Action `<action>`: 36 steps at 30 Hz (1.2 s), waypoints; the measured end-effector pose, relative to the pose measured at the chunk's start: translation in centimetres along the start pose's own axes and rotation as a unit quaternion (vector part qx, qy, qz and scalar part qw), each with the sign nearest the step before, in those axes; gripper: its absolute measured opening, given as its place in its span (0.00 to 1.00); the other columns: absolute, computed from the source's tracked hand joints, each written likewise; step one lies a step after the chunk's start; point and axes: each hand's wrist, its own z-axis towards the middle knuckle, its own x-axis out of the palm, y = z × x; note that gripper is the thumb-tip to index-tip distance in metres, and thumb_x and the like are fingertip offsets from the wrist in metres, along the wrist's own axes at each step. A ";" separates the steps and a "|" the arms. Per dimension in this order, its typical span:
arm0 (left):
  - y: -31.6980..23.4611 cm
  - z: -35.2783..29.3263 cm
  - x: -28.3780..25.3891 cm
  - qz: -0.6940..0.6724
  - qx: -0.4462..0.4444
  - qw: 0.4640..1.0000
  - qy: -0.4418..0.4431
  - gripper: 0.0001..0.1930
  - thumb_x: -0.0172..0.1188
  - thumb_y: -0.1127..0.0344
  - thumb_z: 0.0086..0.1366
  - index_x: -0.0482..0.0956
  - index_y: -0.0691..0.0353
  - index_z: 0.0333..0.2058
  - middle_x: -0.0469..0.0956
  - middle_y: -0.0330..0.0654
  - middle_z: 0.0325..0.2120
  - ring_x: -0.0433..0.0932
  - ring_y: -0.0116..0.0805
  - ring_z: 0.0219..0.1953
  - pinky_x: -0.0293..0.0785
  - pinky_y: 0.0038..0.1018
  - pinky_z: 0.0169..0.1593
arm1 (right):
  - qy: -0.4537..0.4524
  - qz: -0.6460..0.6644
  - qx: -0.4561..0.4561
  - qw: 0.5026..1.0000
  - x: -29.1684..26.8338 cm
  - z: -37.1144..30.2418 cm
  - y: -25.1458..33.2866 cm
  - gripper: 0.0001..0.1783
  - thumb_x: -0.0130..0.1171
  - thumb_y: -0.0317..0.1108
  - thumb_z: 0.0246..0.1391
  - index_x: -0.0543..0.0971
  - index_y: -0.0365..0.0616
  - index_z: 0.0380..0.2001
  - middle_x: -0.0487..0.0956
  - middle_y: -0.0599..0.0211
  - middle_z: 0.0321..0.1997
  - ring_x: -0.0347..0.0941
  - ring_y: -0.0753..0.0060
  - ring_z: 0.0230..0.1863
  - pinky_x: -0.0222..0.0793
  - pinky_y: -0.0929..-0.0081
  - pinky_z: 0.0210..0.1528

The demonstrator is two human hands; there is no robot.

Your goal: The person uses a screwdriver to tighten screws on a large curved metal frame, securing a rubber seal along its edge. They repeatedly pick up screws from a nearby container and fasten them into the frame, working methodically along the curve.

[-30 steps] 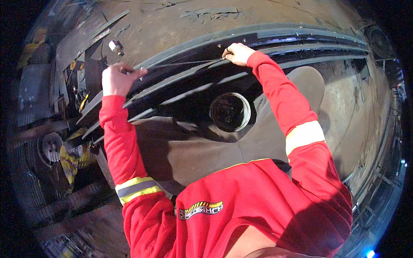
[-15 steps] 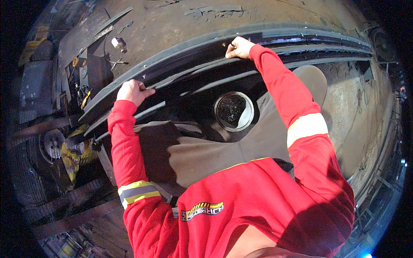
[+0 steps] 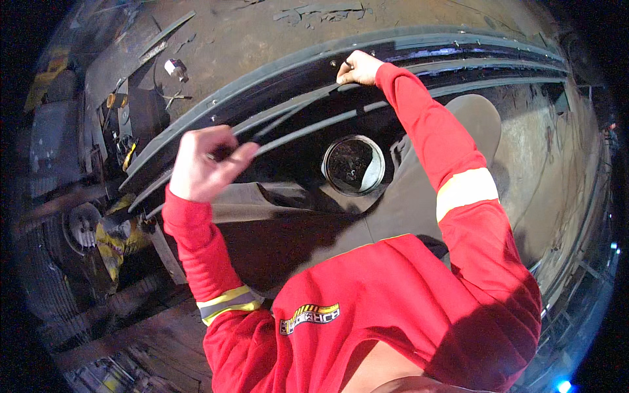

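A long dark metal beam (image 3: 275, 82) with raised edges and small bolts along it stretches across in front of me. My right hand (image 3: 360, 67) is at its inner side, thumb and fingers pinched together near a bolt; what they hold is hidden. My left hand (image 3: 206, 160) is raised above the beam's left part, fingers curled and thumb toward them, slightly blurred; its contents cannot be made out. Between the hands, a thin strip (image 3: 285, 120) slants down leftward from near the right hand. Closer to me lies a grey rail (image 3: 308, 133).
A round can (image 3: 325, 165) with dark contents stands between my legs. A small white-and-dark object (image 3: 176, 69) lies beyond the beam at left. Cables and a yellow-handled tool (image 3: 129, 157) sit at the far left. A yellow wrapping (image 3: 113, 252) and a disc (image 3: 82, 226) lie nearer.
My left hand has come off the beam's edge and lifted toward me. My right hand has shifted slightly left, still pinched. The thin strip now slants between the rails.
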 end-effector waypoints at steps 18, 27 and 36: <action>6.6 -1.4 0.5 -0.003 -0.171 0.984 -0.039 0.20 0.69 0.54 0.51 0.76 0.68 0.19 0.68 0.33 0.13 0.62 0.19 0.19 0.57 0.23 0.23 | -0.025 -0.002 -0.009 1.000 0.4 1.2 -1.5 0.14 0.69 0.39 0.38 0.84 0.46 0.31 0.82 0.60 0.31 0.77 0.67 0.33 0.70 0.68 0.40; 10.9 -4.6 -2.4 -0.169 -0.242 0.911 -0.289 0.26 0.39 0.50 0.69 0.79 0.67 0.33 0.75 0.38 0.26 0.66 0.24 0.27 0.62 0.22 0.32 | -0.264 -0.019 0.078 0.961 1.2 -3.3 3.3 0.14 0.63 0.45 0.44 0.83 0.45 0.25 0.81 0.55 0.31 0.78 0.58 0.36 0.71 0.64 0.46; 4.2 -6.0 -2.7 -0.193 -0.164 0.939 -0.233 0.34 0.30 0.39 0.66 0.79 0.62 0.37 0.77 0.38 0.32 0.69 0.30 0.36 0.59 0.28 0.45 | 0.108 0.718 0.121 0.677 17.8 -13.5 9.7 0.23 0.52 0.55 0.55 0.78 0.45 0.37 0.58 0.83 0.14 0.56 0.83 0.16 0.55 0.77 0.21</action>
